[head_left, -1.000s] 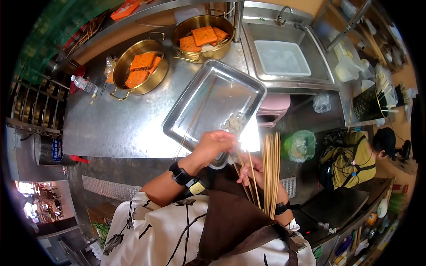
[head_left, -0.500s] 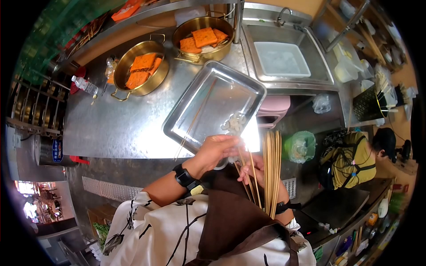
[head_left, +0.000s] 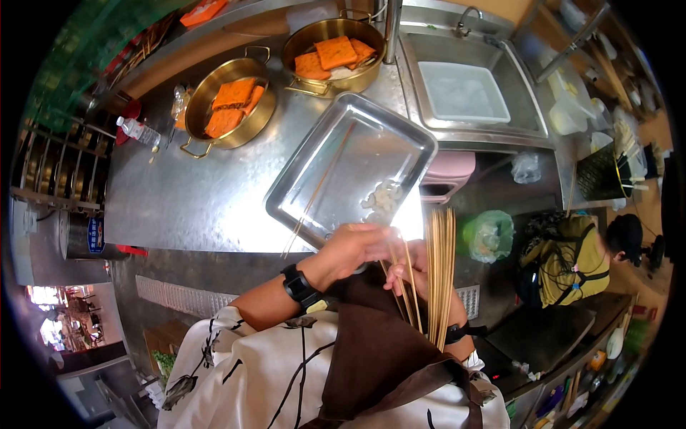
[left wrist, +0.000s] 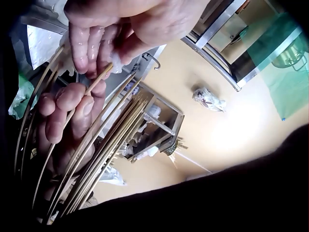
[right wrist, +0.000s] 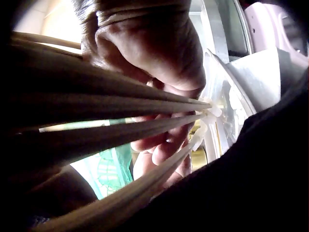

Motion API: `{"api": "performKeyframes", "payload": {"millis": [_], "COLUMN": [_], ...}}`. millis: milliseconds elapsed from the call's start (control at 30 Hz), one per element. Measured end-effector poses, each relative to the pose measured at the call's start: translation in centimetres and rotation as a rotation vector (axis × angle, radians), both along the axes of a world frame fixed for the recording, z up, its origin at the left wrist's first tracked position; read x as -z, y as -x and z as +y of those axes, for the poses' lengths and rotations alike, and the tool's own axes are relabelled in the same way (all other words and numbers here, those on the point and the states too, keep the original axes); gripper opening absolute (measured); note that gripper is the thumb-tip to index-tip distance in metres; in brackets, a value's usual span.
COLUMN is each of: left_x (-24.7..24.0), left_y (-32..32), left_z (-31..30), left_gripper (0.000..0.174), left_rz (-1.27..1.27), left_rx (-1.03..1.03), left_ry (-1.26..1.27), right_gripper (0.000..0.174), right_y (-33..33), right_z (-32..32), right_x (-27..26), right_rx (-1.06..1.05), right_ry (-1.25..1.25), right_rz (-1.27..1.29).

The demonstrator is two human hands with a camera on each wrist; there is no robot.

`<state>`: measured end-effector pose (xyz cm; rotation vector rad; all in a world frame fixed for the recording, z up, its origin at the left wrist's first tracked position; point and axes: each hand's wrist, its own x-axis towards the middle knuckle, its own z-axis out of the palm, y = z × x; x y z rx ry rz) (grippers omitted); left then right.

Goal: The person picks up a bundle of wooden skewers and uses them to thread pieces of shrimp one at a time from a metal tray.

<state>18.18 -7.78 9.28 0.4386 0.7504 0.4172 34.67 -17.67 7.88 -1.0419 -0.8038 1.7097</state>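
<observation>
right hand [head_left: 412, 275]: just below the near corner of the steel tray [head_left: 307, 154], fingers curled tight round a fanned bundle of bamboo skewers [head_left: 441, 266].
left hand [head_left: 355, 247]: at the tray's near corner, against the right hand; fingertips pinched together on a small pale piece [left wrist: 116, 61] at one skewer's tip.
tray contents: a heap of pale pieces [head_left: 382, 199] toward its near side, loose skewers [head_left: 314, 189] lying lengthwise.
golden pans [head_left: 229, 107]: beyond the tray, holding orange slabs.
white tub [head_left: 463, 93]: in the sink, right of the tray's far corner.
</observation>
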Motion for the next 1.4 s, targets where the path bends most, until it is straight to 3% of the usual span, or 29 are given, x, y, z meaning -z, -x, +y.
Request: {"api": "performKeyframes", "payload": {"millis": [900,1400], "left_x": [0.3,-0.3], "left_y": [0.0,1.1], "left_z": [0.0,-0.7], "left_gripper": [0.026,0.022], "left_rz": [0.081,0.087], "left_rx": [-0.089,-0.050], "left_ry": [-0.045,-0.085], "right_gripper": [0.017,0.014], "right_y": [1.1,1.4], "right_z": [1.5,1.3], "right_x": [0.2,0.9], "right_rx": [0.085,0.015], "right_ry": [-0.042,-0.054], "right_rz": [0.053,0.033]}}
